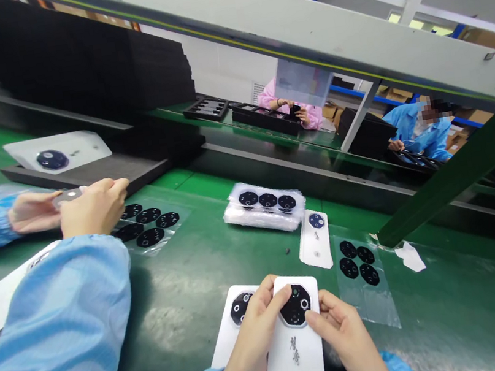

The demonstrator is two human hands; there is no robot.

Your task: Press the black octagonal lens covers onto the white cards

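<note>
A white phone back cover with dark lettering is held in front of me. Near its top sits a black octagonal camera lens cover. My left hand grips the left edge, its thumb on the lens cover's upper left. From the right, my right hand holds the other edge, thumb pressed at the lens cover's lower right. A second white phone back cover lies partly under my left hand. To the right, a clear sheet carries several black lens covers.
Beyond my hands are a stack of bagged lens covers and a smaller white back cover. On the left a co-worker's hands hold a small piece beside a black foam tray. A green post slants at right.
</note>
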